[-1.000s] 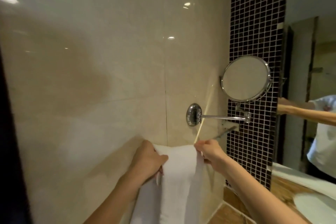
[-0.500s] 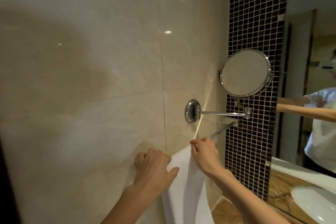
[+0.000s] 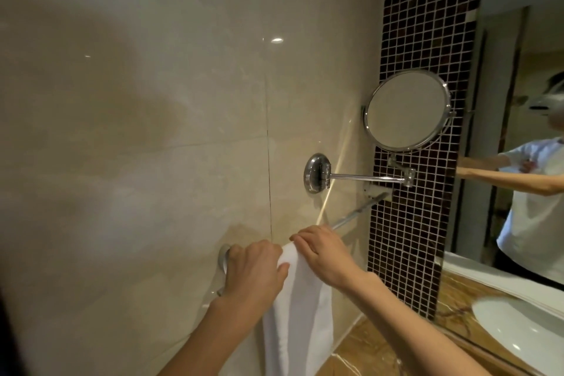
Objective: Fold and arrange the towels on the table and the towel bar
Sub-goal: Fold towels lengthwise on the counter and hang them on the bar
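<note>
1. Reaching forward from the bottom of the view, my left hand (image 3: 254, 272) has its fingers curled over the left end of the chrome wall-mounted towel bar (image 3: 357, 214). The thumb is pressed against the left edge of the long white cloth towel (image 3: 300, 314).
2. My right hand (image 3: 323, 256) sits just to the right of it, fingers bent down over the towel's top fold where it crosses the bar. The thumb is hidden beneath the hand.
3. The towel hangs over the bar between my two hands, folded into a narrow strip whose front length drops straight down past my forearms.
4. Below and to the right lies a brown veined marble counter (image 3: 366, 348), well under the towel's top fold.
5. The bar runs up and rightward along the glossy beige tiled wall (image 3: 152, 131) toward a vertical strip of dark square mosaic tile (image 3: 427, 24).
6. Above the bar, a round chrome wall mount (image 3: 317, 173) carries a straight arm to a round chrome-rimmed swivel mirror (image 3: 407, 110), which is tilted in front of the mosaic.
7. Farthest right, a large flat wall mirror (image 3: 503, 70) reflects an outstretched arm, a white T-shirt and a white oval basin (image 3: 518, 323).
</note>
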